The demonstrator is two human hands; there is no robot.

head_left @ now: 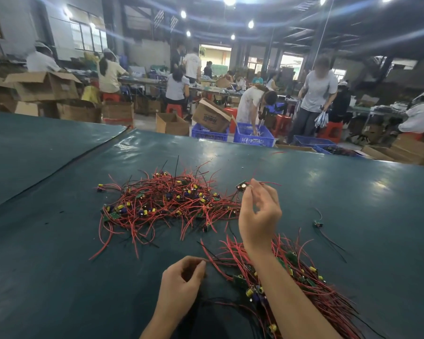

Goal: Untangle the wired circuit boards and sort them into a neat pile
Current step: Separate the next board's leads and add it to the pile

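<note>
1. Teal sheeting covers the worktop (59,241), with a seam running across its far left corner.
2. Mid-worktop lies a tangled heap (167,201) of small green boards with yellow and blue components, knotted in red and black leads.
3. Toward the near right edge sits a second pile (291,272) of the same boards, partly hidden under the right forearm.
4. The right hand (260,216) is raised above the gap between the two piles, thumb and forefinger pinching one circuit board (241,185), its other fingers loosely curled.
5. The left hand (181,277) hovers close to the near edge, fingers curled, pinching the end of a red wire (213,261) that leads into the second pile.
6. A lone board (318,224) with black leads lies apart toward the right edge.
7. Beyond the far edge stand blue crates (253,135), cardboard boxes (44,85) and other workers.
</note>
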